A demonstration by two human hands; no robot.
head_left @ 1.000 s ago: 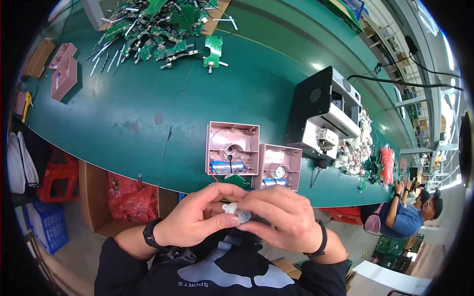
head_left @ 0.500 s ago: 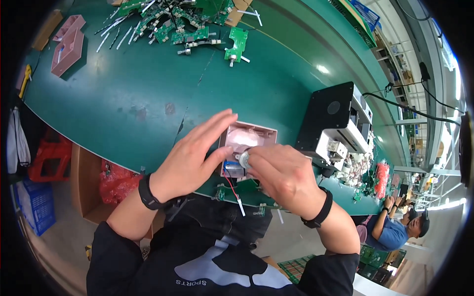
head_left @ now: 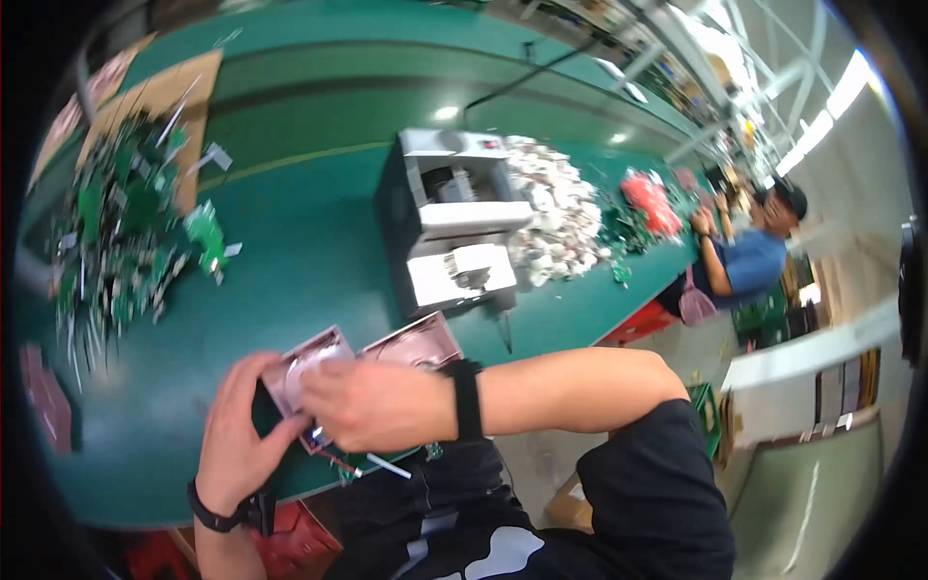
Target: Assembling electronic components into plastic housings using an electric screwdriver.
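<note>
Two hands (head_left: 227, 435) (head_left: 362, 401) have shifted around one pink box (head_left: 311, 354).

left hand (head_left: 230, 440) spread at left edge of open pink plastic box (head_left: 327, 344) | blurred right hand (head_left: 365, 401), fingers (head_left: 321, 389) over that box | second pink plastic box (head_left: 430, 340) beside it | black-and-white boxy machine (head_left: 464, 217) behind, on green table (head_left: 290, 275)

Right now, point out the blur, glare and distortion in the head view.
In the head view, motion smears the right hand and the circuit-board pile; also in the head view, the machine's pale lower front looks washed out, and the ceiling lights glare; at the head view's rim, the green table's near edge bows.
</note>
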